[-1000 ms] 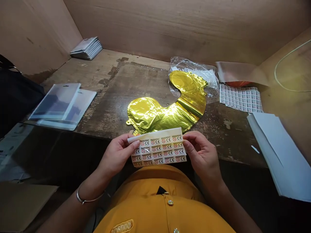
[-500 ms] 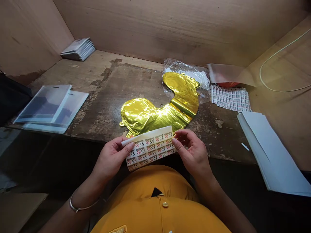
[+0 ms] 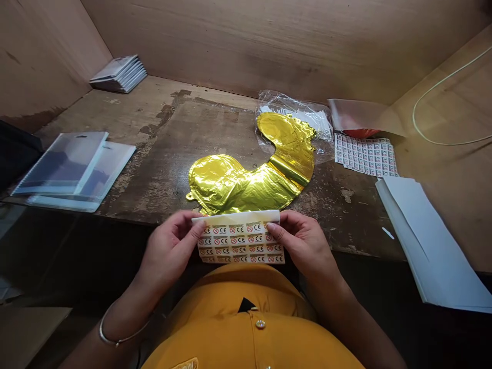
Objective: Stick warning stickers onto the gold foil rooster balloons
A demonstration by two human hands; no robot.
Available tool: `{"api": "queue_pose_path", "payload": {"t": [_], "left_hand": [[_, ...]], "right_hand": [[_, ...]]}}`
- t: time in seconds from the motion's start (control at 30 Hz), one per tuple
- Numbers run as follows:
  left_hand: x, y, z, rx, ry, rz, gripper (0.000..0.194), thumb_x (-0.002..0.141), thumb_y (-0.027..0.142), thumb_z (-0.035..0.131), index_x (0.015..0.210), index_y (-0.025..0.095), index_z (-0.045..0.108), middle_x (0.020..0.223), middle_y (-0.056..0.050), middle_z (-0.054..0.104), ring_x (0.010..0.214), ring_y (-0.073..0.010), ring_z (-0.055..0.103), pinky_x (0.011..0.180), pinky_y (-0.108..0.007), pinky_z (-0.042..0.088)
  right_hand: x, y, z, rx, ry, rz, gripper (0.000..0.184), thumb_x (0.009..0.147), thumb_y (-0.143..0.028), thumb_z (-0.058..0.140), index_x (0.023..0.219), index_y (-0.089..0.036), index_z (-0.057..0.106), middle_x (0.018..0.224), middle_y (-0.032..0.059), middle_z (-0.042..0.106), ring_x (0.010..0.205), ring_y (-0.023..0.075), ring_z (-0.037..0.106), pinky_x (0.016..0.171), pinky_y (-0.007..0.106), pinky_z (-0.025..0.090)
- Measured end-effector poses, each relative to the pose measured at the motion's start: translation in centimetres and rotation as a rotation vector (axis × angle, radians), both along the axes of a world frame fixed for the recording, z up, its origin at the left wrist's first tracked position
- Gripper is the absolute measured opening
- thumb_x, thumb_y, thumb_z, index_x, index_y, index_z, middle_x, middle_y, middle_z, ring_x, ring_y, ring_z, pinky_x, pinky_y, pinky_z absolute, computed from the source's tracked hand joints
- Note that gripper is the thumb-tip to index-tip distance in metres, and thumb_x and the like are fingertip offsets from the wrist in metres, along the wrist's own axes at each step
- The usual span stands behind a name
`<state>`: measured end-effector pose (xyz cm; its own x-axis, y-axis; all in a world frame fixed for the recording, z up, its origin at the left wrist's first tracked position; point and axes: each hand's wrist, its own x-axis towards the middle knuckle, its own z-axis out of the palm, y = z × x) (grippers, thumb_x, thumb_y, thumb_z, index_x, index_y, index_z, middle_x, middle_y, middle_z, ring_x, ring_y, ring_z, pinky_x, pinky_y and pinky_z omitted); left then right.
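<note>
A sheet of CE-mark stickers (image 3: 240, 241) is stretched between my hands at the table's front edge, its blank top strip facing up. My left hand (image 3: 172, 246) pinches the sheet's upper left corner, thumb on the printed side. On the opposite corner, my right hand (image 3: 305, 241) grips it the same way, thumb over the end of the top sticker row. Both hands' fingers are partly hidden behind the paper. Just beyond the sheet lies a flat, curved gold foil balloon (image 3: 249, 187), with a small tab at its left end.
Clear plastic sleeves (image 3: 61, 166) lie at left, below a stack of folded papers (image 3: 120, 74). A clear bag with white strips (image 3: 317, 123) touches the balloon's far end. More sticker sheets (image 3: 367, 155) and white sheets (image 3: 426, 241) are at right. A cable (image 3: 415, 115) hangs along the right wall.
The sticker sheet has turned from a slant to nearly level. My left hand has shifted slightly left, and my right hand has come down a little. The balloon stays in place.
</note>
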<state>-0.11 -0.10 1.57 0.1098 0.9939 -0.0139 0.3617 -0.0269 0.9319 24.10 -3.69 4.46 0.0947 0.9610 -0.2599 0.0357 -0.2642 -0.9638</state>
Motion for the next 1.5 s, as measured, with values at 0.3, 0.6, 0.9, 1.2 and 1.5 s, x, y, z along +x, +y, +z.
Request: {"api": "queue_pose_path", "payload": {"t": [0.3, 0.6, 0.9, 1.2, 1.5], "left_hand": [[2.9, -1.1, 2.7, 0.688, 0.474, -0.336, 0.039, 0.086, 0.036, 0.065, 0.120, 0.019, 0.057, 0.114, -0.008, 0.068, 0.103, -0.0240, 0.061, 0.096, -0.044, 0.038], [1.3, -1.1, 1.8, 0.638, 0.269, -0.129, 0.042, 0.079, 0.027, 0.073, 0.118, 0.022, 0.058, 0.112, -0.007, 0.062, 0.106, -0.0224, 0.056, 0.095, -0.038, 0.044], [-1.6, -2.1, -0.5, -0.385, -0.374, 0.105, 0.039, 0.073, 0.051, 0.072, 0.088, 0.015, 0.067, 0.083, -0.006, 0.072, 0.077, -0.0213, 0.067, 0.072, -0.033, 0.056], [-1.5, -2.0, -0.8, -0.266, -0.667, 0.216, 0.020, 0.076, 0.038, 0.075, 0.083, 0.020, 0.068, 0.080, -0.001, 0.074, 0.071, -0.0177, 0.069, 0.066, -0.029, 0.059], [-1.0, -2.0, -0.3, -0.299, -0.576, 0.091, 0.025, 0.078, 0.040, 0.072, 0.088, 0.017, 0.069, 0.087, -0.004, 0.075, 0.080, -0.0220, 0.070, 0.068, -0.032, 0.060]], "right_hand": [[-2.2, -0.7, 0.0, 0.116, 0.065, 0.013, 0.029, 0.080, -0.031, 0.070, 0.098, -0.026, 0.047, 0.064, -0.0062, 0.063, 0.058, 0.0097, 0.059, 0.052, 0.019, 0.047], [-1.4, -1.6, -0.2, 0.300, -0.232, 0.109, 0.030, 0.085, -0.025, 0.063, 0.115, -0.029, 0.063, 0.059, -0.0067, 0.042, 0.051, 0.0076, 0.037, 0.047, 0.022, 0.034], [-1.4, -1.8, -0.6, 0.313, -0.209, 0.039, 0.021, 0.084, -0.026, 0.064, 0.105, -0.025, 0.065, 0.063, -0.0048, 0.049, 0.052, 0.0075, 0.042, 0.047, 0.021, 0.039], [-1.3, -2.1, 0.2, 0.212, -0.215, -0.005, 0.012, 0.083, -0.028, 0.065, 0.092, -0.021, 0.068, 0.084, 0.0034, 0.071, 0.071, 0.0152, 0.067, 0.066, 0.028, 0.057], [-0.1, -0.9, 0.7, 0.516, -0.594, -0.042, 0.031, 0.083, -0.032, 0.066, 0.114, -0.027, 0.062, 0.119, 0.0073, 0.060, 0.111, 0.0235, 0.056, 0.097, 0.042, 0.046]]}}
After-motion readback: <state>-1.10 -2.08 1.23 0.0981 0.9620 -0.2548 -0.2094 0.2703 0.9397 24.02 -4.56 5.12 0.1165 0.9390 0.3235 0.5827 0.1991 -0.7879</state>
